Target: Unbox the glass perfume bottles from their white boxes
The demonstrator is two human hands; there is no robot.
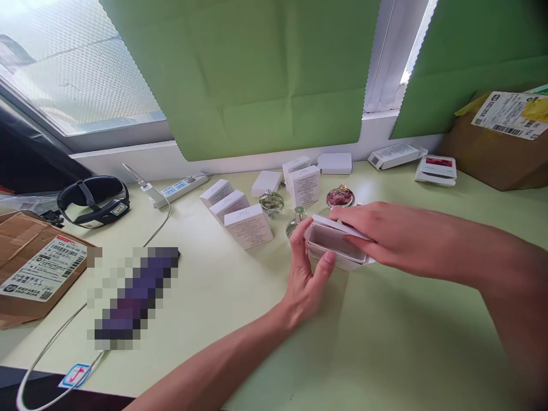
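The pale green table [385, 342] is smooth and matt, set under a window hung with creased green paper sheets [257, 74]. Brown corrugated cartons stand at both ends: one at far right [492, 154] with a printed label, one at near left [29, 268], flattened, also labelled. A black headband device [92, 200] and a white power strip [180, 187] lie at the back left.

Near the table's middle, a small white cardboard box [336, 242] lies on its side, open mouth facing the viewer; its inside appears bare. The right hand [398, 237] lies flat over its top, fingers on the raised flap. The left hand [306, 274] pinches the box's left end, thumb at the lower rim.

Behind it: a row of closed white boxes [235, 214], two round glass perfume bottles, one greenish [272, 201], one pinkish red [340, 197], and a silver-capped bottle [296, 220] just beside the open box.
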